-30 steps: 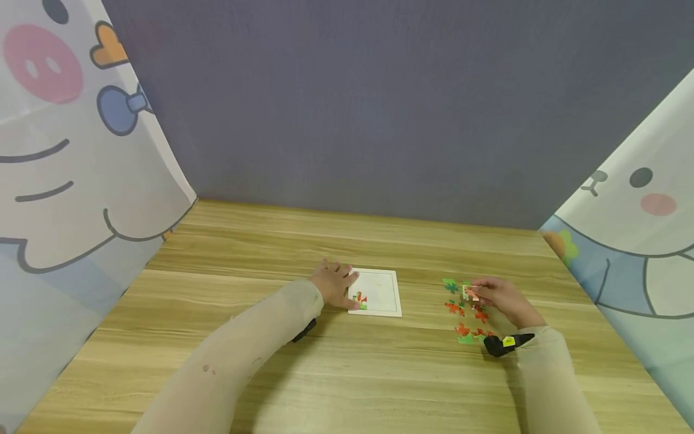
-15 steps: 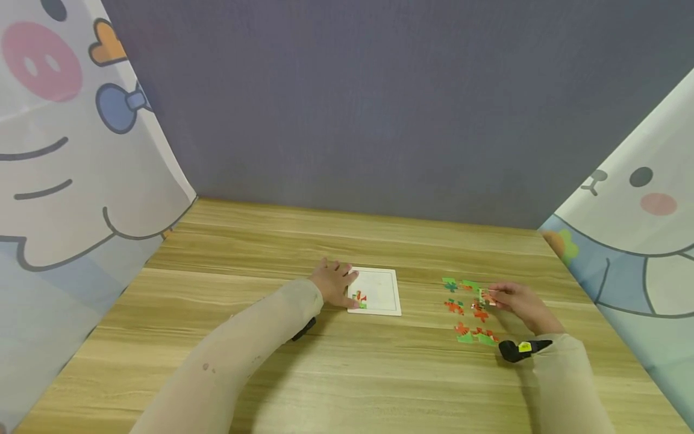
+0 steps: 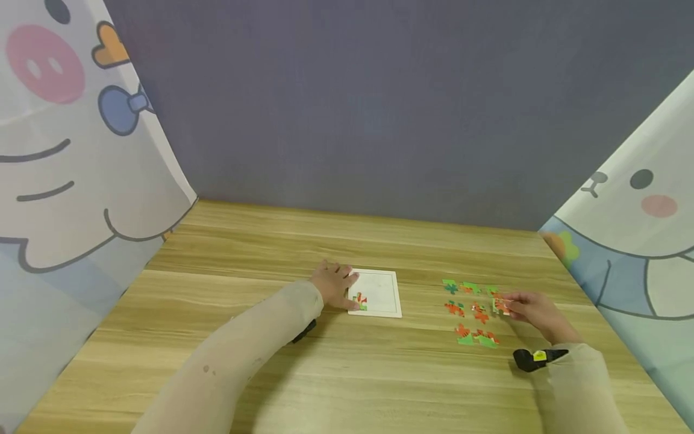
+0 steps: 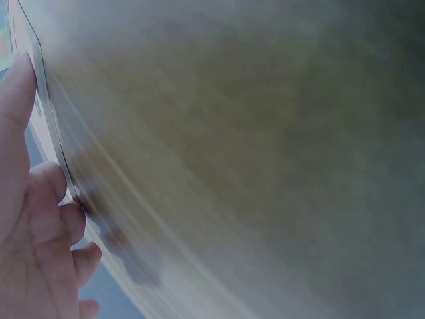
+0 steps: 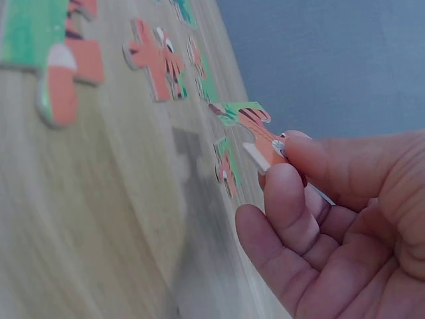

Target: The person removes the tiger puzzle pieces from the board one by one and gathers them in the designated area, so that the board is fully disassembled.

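Observation:
My left hand (image 3: pixel 332 284) lies with spread fingers on the left edge of a white puzzle board (image 3: pixel 379 292); the left wrist view shows its thumb (image 4: pixel 16 93) along that edge. A small red and green puzzle piece (image 3: pixel 360 301) sits in the board's near left corner, beside the thumb. To the right, my right hand (image 3: pixel 537 314) pinches a jigsaw piece, orange with dark stripes, green and white (image 5: pixel 255 129), between thumb and forefinger. It is raised over the table, casting a shadow. Below it in the right wrist view lies a green and orange piece (image 5: pixel 226 166).
Several loose jigsaw pieces lie in loose rows right of the board, among them a dark green one (image 3: pixel 450 287), an orange one (image 3: pixel 454 308) and a green-edged one (image 3: pixel 485 339). A grey wall (image 3: pixel 347 120) bounds the wooden table (image 3: pixel 352 374) behind; printed cartoon panels flank it.
My right hand has moved right and slightly nearer with the jigsaw piece, away from the middle of the loose pieces, uncovering those in the back row. The left hand stays on the board.

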{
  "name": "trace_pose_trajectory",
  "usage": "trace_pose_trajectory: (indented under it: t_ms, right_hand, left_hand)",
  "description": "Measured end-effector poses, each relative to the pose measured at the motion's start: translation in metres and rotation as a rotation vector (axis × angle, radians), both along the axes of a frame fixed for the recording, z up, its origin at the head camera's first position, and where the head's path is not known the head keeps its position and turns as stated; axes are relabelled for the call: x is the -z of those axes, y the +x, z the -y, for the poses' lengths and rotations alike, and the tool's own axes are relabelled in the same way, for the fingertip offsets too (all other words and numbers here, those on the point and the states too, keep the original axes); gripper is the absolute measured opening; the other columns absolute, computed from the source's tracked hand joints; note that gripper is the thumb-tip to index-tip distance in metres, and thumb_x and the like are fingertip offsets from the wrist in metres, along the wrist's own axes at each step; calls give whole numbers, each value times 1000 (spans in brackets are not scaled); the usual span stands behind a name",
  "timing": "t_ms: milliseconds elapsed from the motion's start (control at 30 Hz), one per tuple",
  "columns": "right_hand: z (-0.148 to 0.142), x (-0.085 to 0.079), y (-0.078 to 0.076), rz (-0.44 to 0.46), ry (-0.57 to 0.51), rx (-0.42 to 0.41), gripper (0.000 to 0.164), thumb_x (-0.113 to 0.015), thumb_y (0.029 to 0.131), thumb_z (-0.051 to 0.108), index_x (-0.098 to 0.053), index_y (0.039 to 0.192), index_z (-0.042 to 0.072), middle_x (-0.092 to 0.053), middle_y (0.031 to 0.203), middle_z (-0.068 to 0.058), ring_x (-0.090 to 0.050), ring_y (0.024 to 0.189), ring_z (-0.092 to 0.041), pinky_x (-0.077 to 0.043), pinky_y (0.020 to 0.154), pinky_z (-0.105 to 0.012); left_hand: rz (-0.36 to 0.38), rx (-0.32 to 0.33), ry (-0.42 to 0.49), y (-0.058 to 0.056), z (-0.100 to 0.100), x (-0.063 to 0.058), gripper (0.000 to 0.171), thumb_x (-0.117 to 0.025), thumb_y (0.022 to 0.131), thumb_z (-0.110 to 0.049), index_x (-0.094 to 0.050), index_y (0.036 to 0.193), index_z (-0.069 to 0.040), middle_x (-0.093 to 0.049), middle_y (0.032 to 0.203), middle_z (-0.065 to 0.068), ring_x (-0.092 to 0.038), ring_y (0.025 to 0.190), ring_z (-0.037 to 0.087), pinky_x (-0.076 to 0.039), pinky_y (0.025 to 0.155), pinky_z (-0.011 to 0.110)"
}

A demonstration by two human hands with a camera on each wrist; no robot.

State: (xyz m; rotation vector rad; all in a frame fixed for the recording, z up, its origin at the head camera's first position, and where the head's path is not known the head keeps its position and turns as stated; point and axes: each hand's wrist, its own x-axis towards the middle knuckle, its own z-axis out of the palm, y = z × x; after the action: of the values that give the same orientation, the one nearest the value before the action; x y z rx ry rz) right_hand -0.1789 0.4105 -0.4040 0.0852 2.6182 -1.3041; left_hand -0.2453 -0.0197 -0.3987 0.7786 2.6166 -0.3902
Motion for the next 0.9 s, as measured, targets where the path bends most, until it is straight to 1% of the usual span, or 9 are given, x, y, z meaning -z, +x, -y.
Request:
trace_pose_trajectory:
  t_ms: [133, 233, 367, 600, 733, 900]
  right_hand:
    - [-2, 0, 2, 6, 1, -1, 40, -49, 99, 5, -43, 123, -27, -62, 110, -20, -58, 79, 7, -54, 74, -24]
    - [-4, 0, 3, 18, -8, 12, 41, -51, 98, 5, -44, 123, -26, -65, 105, -13, -58, 79, 6, -54, 74, -24]
    - [-5, 1, 2, 34, -14, 15, 38, -52, 98, 4, -46, 121, -25, -65, 100, -3, -60, 77, 2, -54, 72, -24]
    - [-7, 2, 1, 58, 12, -1, 32, -50, 97, 1, -50, 117, -24, -65, 91, 2, -59, 74, -4, -53, 68, -24]
    - [-7, 4, 1, 66, 35, -2, 31, -50, 96, 1, -52, 115, -23, -65, 88, 2, -59, 71, -6, -52, 66, -23]
    - [-9, 6, -1, 63, 77, 2, 33, -53, 95, 5, -54, 115, -21, -68, 89, -1, -60, 72, -7, -53, 67, -24]
  left_hand:
    - [3, -2, 3, 0, -1, -1, 85, -36, 87, -74, -16, 155, -27, -14, 160, -3, -17, 145, 23, -12, 115, 48]
    - [8, -6, 10, 1, -1, -2, 85, -36, 87, -74, -16, 155, -27, -14, 160, -3, -17, 145, 23, -11, 115, 48]
    - [6, -3, 13, 1, 0, -2, 85, -36, 88, -74, -16, 155, -27, -14, 160, -2, -17, 145, 24, -11, 115, 48]
    - [2, -1, 14, 0, 0, -1, 86, -37, 87, -74, -16, 155, -27, -15, 160, -2, -16, 145, 24, -11, 115, 49]
    - [0, -2, 12, -1, -1, -1, 86, -37, 87, -74, -16, 155, -27, -15, 160, -3, -16, 145, 24, -11, 115, 48]
    - [4, -7, 8, -1, 0, 0, 86, -37, 87, -74, -16, 155, -27, -14, 160, -3, -16, 145, 23, -10, 115, 48]
